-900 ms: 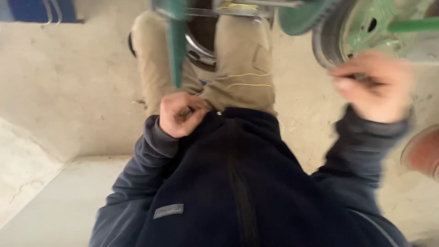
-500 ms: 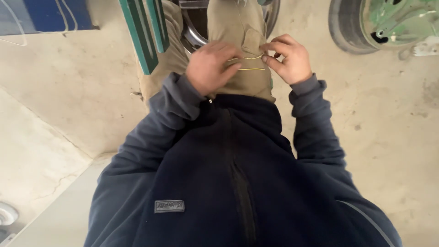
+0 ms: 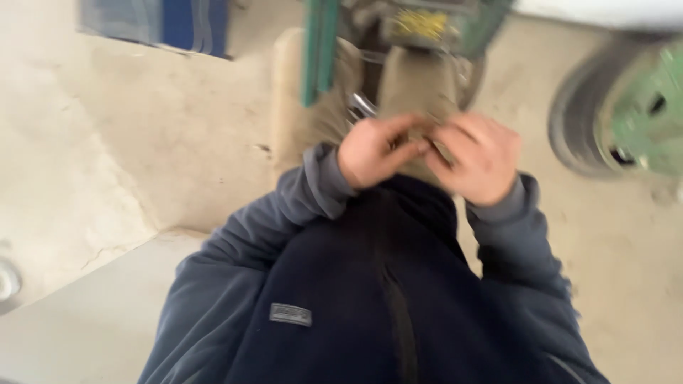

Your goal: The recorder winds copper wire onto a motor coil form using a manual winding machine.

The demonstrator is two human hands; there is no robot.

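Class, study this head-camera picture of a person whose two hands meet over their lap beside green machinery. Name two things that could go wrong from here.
1. The left hand and right hand pinch something small and blurred above the trouser leg; it might slip onto the concrete floor.
2. The green frame and wheel stand close, so a knee or sleeve could knock them.

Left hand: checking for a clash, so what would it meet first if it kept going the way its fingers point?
The left hand points toward the right hand; their fingertips look almost touching, though blur hides any gap.
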